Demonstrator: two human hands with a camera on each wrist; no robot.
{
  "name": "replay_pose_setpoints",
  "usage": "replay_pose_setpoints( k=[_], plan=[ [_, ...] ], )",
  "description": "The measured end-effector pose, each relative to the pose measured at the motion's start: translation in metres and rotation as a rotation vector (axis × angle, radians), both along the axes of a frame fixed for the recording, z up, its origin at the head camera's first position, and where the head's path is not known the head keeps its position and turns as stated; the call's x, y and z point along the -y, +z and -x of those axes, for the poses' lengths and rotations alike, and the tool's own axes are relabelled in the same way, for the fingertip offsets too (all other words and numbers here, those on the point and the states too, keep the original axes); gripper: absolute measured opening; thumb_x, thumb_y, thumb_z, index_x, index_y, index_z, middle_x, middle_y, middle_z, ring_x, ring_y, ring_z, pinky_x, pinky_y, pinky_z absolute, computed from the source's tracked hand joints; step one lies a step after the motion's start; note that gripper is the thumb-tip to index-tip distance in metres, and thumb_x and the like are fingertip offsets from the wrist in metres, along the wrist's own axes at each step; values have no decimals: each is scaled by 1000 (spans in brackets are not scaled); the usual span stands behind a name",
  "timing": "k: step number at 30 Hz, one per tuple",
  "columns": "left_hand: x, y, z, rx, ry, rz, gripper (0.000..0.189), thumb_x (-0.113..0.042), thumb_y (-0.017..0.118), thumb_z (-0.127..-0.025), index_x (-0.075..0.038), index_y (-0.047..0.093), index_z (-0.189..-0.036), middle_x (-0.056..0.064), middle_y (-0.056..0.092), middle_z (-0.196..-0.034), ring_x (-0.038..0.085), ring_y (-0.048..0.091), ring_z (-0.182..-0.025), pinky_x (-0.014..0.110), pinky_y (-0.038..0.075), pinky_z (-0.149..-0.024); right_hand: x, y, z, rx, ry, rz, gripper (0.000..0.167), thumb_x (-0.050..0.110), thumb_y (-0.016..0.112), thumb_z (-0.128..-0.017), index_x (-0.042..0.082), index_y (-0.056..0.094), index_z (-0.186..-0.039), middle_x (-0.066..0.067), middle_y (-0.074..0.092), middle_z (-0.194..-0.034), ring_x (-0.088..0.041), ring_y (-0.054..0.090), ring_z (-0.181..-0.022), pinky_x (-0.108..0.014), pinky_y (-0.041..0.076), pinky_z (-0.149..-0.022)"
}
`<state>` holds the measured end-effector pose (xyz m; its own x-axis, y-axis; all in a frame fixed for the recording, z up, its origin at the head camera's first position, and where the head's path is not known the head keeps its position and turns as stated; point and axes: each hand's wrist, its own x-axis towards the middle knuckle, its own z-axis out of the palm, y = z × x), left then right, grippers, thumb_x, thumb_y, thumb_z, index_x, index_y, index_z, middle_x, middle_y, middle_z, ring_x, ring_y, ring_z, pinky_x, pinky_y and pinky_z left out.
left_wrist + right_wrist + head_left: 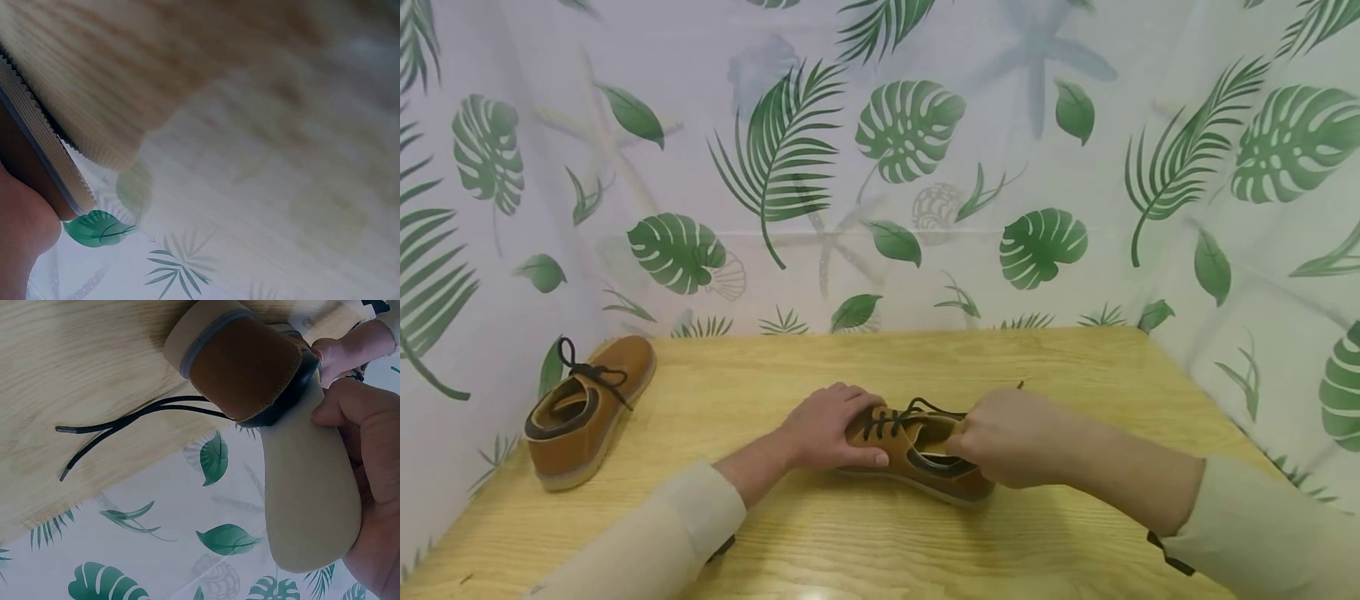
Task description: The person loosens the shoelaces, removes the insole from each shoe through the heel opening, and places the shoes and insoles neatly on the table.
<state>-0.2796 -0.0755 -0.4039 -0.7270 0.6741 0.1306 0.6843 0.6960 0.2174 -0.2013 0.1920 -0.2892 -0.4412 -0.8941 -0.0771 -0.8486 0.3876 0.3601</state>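
Note:
A brown leather shoe (pixel 936 482) lies on the table with its toe to the left and its opening facing up. My left hand (pixel 831 429) grips the toe, thumb on the near side. At the heel end, my right hand (pixel 1015 437) pinches a cream insole (pixel 309 500). Its rounded end sticks out past the dark heel collar (pixel 294 390), while the rest is hidden inside the shoe. Untied black laces (pixel 140 412) trail from the shoe in the right wrist view. The left wrist view catches the ridged sole edge (pixel 47 134) beside part of the hand.
The matching brown shoe (pixel 572 446), its laces tied in a bow, stands at the left edge of the wood-grain table (pixel 752 367). A white cloth with green leaf prints (pixel 910 133) hangs behind and along both sides.

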Motion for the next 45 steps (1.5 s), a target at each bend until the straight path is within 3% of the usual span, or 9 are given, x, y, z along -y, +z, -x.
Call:
replay_pose_setpoints(
  k=[5, 12, 20, 25, 30, 40, 45],
  plan=[
    [1, 3, 2, -7, 3, 13, 81, -68, 64, -84, -17, 50, -145, 4, 58, -139, 24, 53, -124, 46, 44, -103, 3, 4, 1, 65, -15, 5, 18, 4, 72, -72, 20, 64, -76, 11, 46, -58, -7, 35, -50, -26, 36, -47],
    [0, -1, 1, -3, 3, 21, 80, -70, 62, -84, -19, 51, -145, 2, 58, -139, 23, 53, -123, 44, 43, -104, 10, -4, 1, 237, -162, -41, 29, -2, 69, -80, 21, 71, -99, 8, 56, -66, -8, 46, -57, -27, 46, -55],
    [1, 0, 1, -4, 11, 9, 80, -69, 63, -84, -18, 50, -145, 4, 57, -139, 24, 53, -123, 46, 44, -103, 0, 7, 1, 185, -99, -5, 44, -7, 62, -80, 26, 76, -106, 8, 68, -75, -11, 58, -65, -31, 52, -61],
    [1, 1, 1, 15, 11, 6, 79, -68, 63, -84, -19, 50, -146, 3, 57, -140, 24, 53, -124, 47, 44, -103, -10, 14, 4, 222, -77, 66, 45, -11, 60, -78, 24, 76, -102, 10, 74, -87, -12, 63, -69, -27, 52, -59],
    [1, 1, 0, 22, 12, 4, 78, -67, 63, -85, -20, 50, -145, 4, 57, -140, 25, 53, -124, 48, 44, -103, -16, 27, 5, 258, -108, 100, 46, -11, 61, -76, 21, 77, -104, 5, 77, -93, -15, 70, -75, -26, 55, -62],
    [0, -2, 1, 19, 15, 0, 79, -66, 64, -85, -18, 50, -146, 4, 57, -140, 24, 53, -124, 47, 44, -103, -24, 41, 10, 239, -73, 165, 44, -11, 64, -77, 21, 78, -104, 6, 77, -90, -14, 70, -72, -27, 55, -63],
    [1, -3, 2, 10, 14, -1, 79, -66, 65, -85, -19, 50, -145, 3, 58, -139, 24, 53, -124, 46, 44, -103, -30, 49, 10, 212, -94, 201, 42, -11, 64, -76, 24, 77, -95, 12, 72, -79, -6, 59, -60, -23, 47, -54]
  ],
)
